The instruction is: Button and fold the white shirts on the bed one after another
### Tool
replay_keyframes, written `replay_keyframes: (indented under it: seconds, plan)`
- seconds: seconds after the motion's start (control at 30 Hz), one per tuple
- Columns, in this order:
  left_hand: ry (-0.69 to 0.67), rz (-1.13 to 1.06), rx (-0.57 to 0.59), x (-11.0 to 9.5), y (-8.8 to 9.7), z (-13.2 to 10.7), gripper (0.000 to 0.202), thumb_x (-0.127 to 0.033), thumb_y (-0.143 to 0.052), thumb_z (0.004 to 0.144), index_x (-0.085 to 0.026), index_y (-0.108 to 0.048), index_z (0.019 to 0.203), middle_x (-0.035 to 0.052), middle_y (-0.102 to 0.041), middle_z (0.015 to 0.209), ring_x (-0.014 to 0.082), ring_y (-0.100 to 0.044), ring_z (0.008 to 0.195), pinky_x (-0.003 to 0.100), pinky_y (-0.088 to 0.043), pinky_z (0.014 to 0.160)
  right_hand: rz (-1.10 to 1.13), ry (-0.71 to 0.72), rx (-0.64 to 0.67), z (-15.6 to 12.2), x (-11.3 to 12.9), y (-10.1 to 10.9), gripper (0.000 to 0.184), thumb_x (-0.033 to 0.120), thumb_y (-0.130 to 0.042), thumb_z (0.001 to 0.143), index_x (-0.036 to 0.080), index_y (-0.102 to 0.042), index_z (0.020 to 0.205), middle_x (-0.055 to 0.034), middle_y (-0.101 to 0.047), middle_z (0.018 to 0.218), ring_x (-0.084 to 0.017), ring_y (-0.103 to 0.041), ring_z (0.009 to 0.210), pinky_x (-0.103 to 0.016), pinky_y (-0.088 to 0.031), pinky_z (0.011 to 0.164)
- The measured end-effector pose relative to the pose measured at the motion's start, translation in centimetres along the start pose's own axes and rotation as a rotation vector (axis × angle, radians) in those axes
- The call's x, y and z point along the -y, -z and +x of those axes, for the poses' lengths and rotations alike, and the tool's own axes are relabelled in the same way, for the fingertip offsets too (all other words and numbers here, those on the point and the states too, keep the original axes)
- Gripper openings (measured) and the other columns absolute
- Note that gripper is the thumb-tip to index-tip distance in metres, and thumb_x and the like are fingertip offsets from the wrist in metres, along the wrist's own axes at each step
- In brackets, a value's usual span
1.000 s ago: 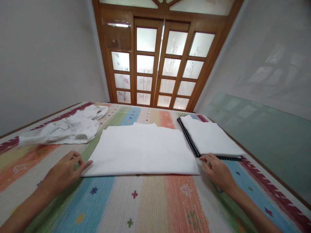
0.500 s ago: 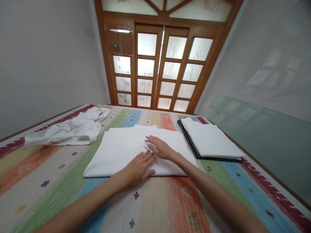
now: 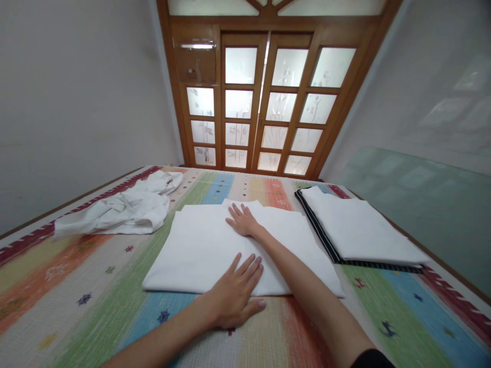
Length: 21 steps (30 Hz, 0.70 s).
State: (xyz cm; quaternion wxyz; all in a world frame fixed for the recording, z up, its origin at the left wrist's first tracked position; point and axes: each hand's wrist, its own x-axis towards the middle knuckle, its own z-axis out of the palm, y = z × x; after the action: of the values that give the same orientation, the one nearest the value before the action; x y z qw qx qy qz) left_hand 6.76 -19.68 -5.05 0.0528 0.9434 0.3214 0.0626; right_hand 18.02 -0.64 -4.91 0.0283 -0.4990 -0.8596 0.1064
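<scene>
In the middle of the table a folded white garment (image 3: 195,245) lies flat, its lower fold towards me. My left hand (image 3: 238,294) rests at its near edge, fingers stretched over the cloth and thumb out to the right. Farther up, my right hand (image 3: 242,220) lies with spread fingers on the upper part of the same garment, close to a small raised piece at the top edge. Neither hand grips anything. The right forearm covers part of the cloth.
To the right is a stack (image 3: 364,225) of folded white cloth over a black striped piece. A crumpled white garment (image 3: 126,209) lies at the left. Under everything spreads a colourful striped tablecloth (image 3: 115,306). Wooden glazed doors (image 3: 257,128) stand beyond, walls on both sides.
My right hand has slid up towards the garment's top edge, and its fingers have spread. My left hand has shifted nearer me, its fingers flatter and apart. The view has moved slightly.
</scene>
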Motion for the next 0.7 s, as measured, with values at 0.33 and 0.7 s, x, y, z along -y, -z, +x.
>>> replay_keyframes:
  seconds: [0.33, 0.7]
  plan:
    - [0.019, -0.002, -0.136, 0.2, 0.1, -1.3, 0.052, -0.037, -0.029, 0.101, -0.016, -0.032, 0.149, 0.0115, -0.038, 0.153, 0.0195, -0.032, 0.143, 0.04, -0.021, 0.119, 0.01, -0.213, -0.004, 2.3, -2.6, 1.5, 0.054, 0.039, -0.024, 0.101, 0.023, -0.028, 0.152, -0.0117, -0.015, 0.161, -0.031, -0.016, 0.146, -0.05, -0.01, 0.115]
    - [0.221, -0.032, -0.189, 5.3, 1.2, -4.9, 0.036, -0.037, -0.04, 0.097, -0.03, -0.069, 0.117, 0.0019, -0.067, 0.125, 0.0264, -0.044, 0.135, 0.054, -0.032, 0.111, 0.136, -0.304, -0.061, -2.6, -9.2, 1.8, 0.071, 0.044, -0.051, 0.093, 0.012, -0.027, 0.151, -0.0211, -0.02, 0.157, -0.033, -0.019, 0.145, -0.046, -0.02, 0.114]
